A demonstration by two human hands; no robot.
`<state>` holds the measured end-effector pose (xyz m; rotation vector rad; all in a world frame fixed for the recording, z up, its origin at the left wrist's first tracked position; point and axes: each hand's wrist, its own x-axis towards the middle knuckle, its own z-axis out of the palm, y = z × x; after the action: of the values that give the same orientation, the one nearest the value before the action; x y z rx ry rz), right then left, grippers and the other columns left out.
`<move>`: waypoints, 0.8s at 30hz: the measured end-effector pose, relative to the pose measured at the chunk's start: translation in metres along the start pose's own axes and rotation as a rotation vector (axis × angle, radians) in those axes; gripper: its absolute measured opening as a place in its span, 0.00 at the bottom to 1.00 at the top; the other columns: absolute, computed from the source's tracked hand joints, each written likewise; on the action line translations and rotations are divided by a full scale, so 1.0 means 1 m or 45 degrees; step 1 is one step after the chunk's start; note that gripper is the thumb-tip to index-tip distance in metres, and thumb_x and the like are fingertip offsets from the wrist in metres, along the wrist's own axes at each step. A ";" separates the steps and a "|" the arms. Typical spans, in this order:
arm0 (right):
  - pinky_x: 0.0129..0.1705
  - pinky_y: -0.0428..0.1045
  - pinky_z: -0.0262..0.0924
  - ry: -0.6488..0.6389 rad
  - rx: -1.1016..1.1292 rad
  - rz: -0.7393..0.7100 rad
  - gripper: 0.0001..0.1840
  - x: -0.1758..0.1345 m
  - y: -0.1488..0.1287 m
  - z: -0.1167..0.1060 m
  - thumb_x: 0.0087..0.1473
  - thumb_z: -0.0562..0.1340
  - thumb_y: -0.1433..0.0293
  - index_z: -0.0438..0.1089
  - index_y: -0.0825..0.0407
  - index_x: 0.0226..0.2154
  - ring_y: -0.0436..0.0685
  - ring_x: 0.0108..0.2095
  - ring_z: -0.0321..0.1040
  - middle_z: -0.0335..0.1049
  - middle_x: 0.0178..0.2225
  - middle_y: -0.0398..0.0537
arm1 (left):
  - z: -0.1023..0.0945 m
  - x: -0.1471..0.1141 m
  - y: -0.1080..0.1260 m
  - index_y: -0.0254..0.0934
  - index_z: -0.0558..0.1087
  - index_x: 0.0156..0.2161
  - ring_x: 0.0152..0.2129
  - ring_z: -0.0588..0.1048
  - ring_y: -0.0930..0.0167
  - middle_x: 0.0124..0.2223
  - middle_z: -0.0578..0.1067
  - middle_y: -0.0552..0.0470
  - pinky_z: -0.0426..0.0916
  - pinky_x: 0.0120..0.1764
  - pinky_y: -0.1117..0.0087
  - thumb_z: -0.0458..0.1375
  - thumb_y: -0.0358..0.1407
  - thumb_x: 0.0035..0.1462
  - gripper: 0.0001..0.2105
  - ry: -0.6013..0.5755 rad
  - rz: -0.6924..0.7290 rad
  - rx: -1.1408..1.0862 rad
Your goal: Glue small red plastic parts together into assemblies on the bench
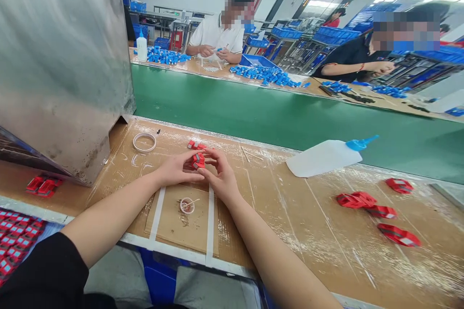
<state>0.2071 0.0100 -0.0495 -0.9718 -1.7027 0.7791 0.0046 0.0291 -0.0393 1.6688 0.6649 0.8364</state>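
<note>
Both my hands meet over the near part of the brown-covered bench. Between the fingertips of my left hand and my right hand is a small red plastic part with a grey face. Just beyond it lie more red parts. Nearer to me, a small round dish with a thin stick in it rests on a taped cardboard sheet. Farther right a white squeeze bottle with a blue nozzle lies on its side.
A large metal housing stands at the left, with red parts beside its base. A tape roll and several red parts lie on the bench. Beyond the green belt, people sit at piles of blue parts.
</note>
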 end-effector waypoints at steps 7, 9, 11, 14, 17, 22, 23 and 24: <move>0.63 0.61 0.64 -0.272 0.265 0.093 0.41 0.000 -0.001 -0.005 0.58 0.69 0.55 0.55 0.42 0.68 0.64 0.64 0.62 0.52 0.70 0.57 | -0.001 0.002 0.006 0.37 0.73 0.60 0.57 0.73 0.57 0.59 0.75 0.39 0.70 0.57 0.57 0.64 0.47 0.60 0.26 -0.109 -0.051 -0.304; 0.62 0.60 0.65 -0.382 0.333 0.127 0.38 -0.001 -0.004 -0.004 0.59 0.68 0.55 0.57 0.44 0.67 0.64 0.61 0.66 0.56 0.68 0.57 | -0.001 0.002 0.008 0.37 0.74 0.59 0.55 0.75 0.57 0.56 0.77 0.40 0.71 0.57 0.56 0.64 0.49 0.61 0.26 -0.140 -0.067 -0.275; 0.62 0.59 0.65 -0.394 0.375 0.101 0.36 -0.001 -0.007 -0.004 0.59 0.68 0.57 0.60 0.45 0.66 0.64 0.60 0.67 0.59 0.67 0.56 | -0.001 0.001 0.010 0.37 0.74 0.59 0.52 0.77 0.58 0.54 0.78 0.40 0.71 0.55 0.57 0.64 0.49 0.60 0.26 -0.155 -0.064 -0.254; 0.62 0.59 0.65 -0.365 0.398 0.057 0.31 -0.001 -0.011 -0.004 0.61 0.66 0.60 0.62 0.45 0.64 0.62 0.59 0.68 0.64 0.64 0.53 | -0.002 0.001 0.012 0.37 0.75 0.57 0.50 0.78 0.60 0.52 0.79 0.41 0.73 0.53 0.60 0.65 0.48 0.59 0.25 -0.126 -0.030 -0.201; 0.64 0.60 0.63 -0.333 0.388 0.026 0.30 -0.002 -0.014 -0.004 0.61 0.66 0.61 0.63 0.44 0.64 0.62 0.59 0.69 0.68 0.61 0.52 | -0.004 0.001 0.010 0.35 0.76 0.56 0.46 0.78 0.61 0.49 0.79 0.43 0.73 0.50 0.63 0.65 0.48 0.59 0.24 -0.090 0.006 -0.113; 0.61 0.58 0.65 -0.303 0.429 -0.018 0.26 -0.004 -0.019 -0.003 0.61 0.67 0.62 0.67 0.44 0.60 0.61 0.57 0.70 0.69 0.59 0.51 | -0.006 0.000 0.007 0.34 0.76 0.57 0.43 0.78 0.62 0.46 0.80 0.43 0.73 0.48 0.63 0.65 0.50 0.58 0.27 -0.068 0.040 -0.060; 0.61 0.57 0.66 -0.301 0.436 -0.042 0.25 -0.004 -0.020 -0.003 0.61 0.67 0.62 0.68 0.45 0.59 0.60 0.56 0.70 0.70 0.58 0.51 | -0.006 -0.001 0.007 0.34 0.76 0.56 0.43 0.78 0.62 0.47 0.80 0.43 0.73 0.49 0.63 0.65 0.50 0.58 0.27 -0.064 0.049 -0.064; 0.60 0.57 0.66 -0.298 0.436 -0.070 0.24 -0.004 -0.022 -0.003 0.61 0.67 0.62 0.68 0.45 0.58 0.60 0.56 0.70 0.70 0.56 0.51 | -0.006 -0.001 0.007 0.35 0.76 0.56 0.44 0.78 0.61 0.47 0.80 0.43 0.72 0.50 0.62 0.65 0.50 0.58 0.27 -0.060 0.058 -0.067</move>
<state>0.2057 -0.0035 -0.0317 -0.6148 -1.7101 1.1392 -0.0005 0.0298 -0.0317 1.6564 0.5693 0.8374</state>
